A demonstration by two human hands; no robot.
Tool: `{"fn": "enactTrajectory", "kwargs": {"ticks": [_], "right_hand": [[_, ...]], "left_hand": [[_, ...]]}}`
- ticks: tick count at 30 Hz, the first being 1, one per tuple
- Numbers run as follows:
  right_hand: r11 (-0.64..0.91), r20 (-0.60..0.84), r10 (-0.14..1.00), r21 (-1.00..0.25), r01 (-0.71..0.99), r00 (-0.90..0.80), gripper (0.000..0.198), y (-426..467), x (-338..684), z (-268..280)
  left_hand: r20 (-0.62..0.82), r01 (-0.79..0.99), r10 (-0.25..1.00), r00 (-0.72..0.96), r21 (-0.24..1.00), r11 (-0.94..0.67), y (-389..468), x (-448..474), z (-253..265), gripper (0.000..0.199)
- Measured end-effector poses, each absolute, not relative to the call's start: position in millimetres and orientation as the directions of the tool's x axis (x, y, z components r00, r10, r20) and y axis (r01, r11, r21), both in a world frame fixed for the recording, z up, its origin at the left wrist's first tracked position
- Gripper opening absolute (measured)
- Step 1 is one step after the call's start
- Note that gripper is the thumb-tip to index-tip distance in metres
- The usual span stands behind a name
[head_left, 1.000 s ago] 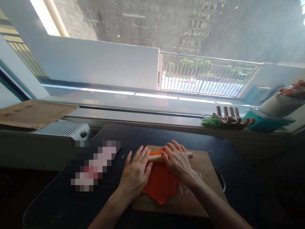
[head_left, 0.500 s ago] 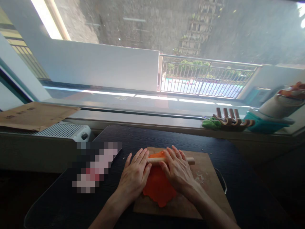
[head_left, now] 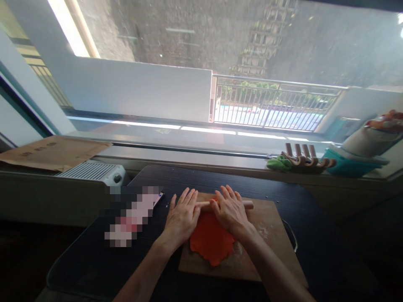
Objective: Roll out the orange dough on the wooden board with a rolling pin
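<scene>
A wooden rolling pin (head_left: 248, 205) lies crosswise on the far part of a sheet of orange dough (head_left: 212, 241). My left hand (head_left: 182, 214) rests flat over the pin's left end, its fingers stretched out past it. Palm down, my right hand (head_left: 231, 209) presses on the pin right of its middle, with fingers extended and the thumb near the pin. The dough is flattened, with an uneven edge and a point toward me. Beneath it is a wooden board (head_left: 273, 247) with whitish powder marks. Both hands cover much of the pin and the dough's far edge.
The board is on a dark table (head_left: 170, 178). A blurred-out flat item (head_left: 135, 216) lies at the left. A metal handle (head_left: 291, 235) sticks out at the board's right. The windowsill bears a green cloth (head_left: 278, 163), curved wooden pieces (head_left: 304, 159) and a teal container (head_left: 349, 162).
Both hands have moved slightly away from me with the rolling pin, toward the dough's far edge. Less orange shows beyond the pin. The camera view has shifted a little.
</scene>
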State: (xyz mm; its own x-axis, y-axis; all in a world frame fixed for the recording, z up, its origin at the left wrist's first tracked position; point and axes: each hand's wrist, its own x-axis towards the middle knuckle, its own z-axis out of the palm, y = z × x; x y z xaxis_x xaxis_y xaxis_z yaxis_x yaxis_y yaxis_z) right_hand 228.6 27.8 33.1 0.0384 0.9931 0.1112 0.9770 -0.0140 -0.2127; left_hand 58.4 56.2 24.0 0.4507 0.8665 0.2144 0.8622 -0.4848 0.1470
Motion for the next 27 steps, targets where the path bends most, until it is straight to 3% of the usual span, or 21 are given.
{"fn": "enactTrajectory", "kwargs": {"ticks": [6,10,16,20,27], "right_hand": [[0.173,0.342,0.934,-0.185,0.967,-0.102,0.055,-66.9,223.8,11.1],[0.223,0.291,0.943,-0.204,0.953,-0.159,0.050,-71.3,231.1,21.8],[0.078,0.253,0.967,-0.240,0.968,-0.015,0.048,-4.2,241.1,50.2],[-0.033,0.175,0.982,-0.202,0.979,0.070,0.048,13.3,239.0,40.5],[0.100,0.288,0.957,-0.191,0.977,-0.041,0.050,-54.2,232.6,15.5]], "left_hand": [[0.325,0.767,0.732,0.599,0.031,-0.641,-12.7,13.2,2.3,0.053],[0.309,0.758,0.733,0.606,0.056,-0.650,-16.5,12.3,21.9,0.048],[0.345,0.854,0.840,0.418,0.167,-0.493,45.2,65.5,63.9,0.044],[0.173,0.878,0.891,0.421,0.168,-0.448,65.7,85.7,45.2,0.048],[0.220,0.819,0.813,0.539,0.089,-0.567,18.3,57.8,21.4,0.053]]}}
